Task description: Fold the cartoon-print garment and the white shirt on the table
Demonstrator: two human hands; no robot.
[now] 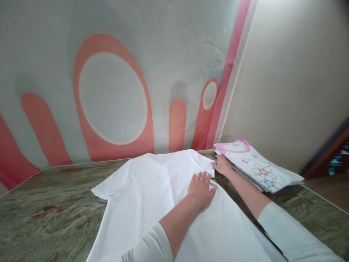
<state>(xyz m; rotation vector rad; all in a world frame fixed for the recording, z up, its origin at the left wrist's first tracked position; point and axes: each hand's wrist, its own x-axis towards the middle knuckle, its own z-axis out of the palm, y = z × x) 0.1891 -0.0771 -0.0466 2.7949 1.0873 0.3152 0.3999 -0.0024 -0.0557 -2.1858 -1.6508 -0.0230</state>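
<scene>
A white ribbed T-shirt (152, 193) lies spread flat on the table (49, 214), neck end toward the wall. My left hand (201, 189) rests palm down on the shirt near its right sleeve, fingers stretched out and flat. My right hand (223, 165) is at the tip of that right sleeve, fingers closed in a pinch on the sleeve's edge. Both forearms wear pale long sleeves.
A stack of folded clothes (260, 169), the top one white with a pink collar and flower print, sits at the table's far right corner beside my right hand. A hanging cloth with orange shapes (114, 91) covers the wall behind the table.
</scene>
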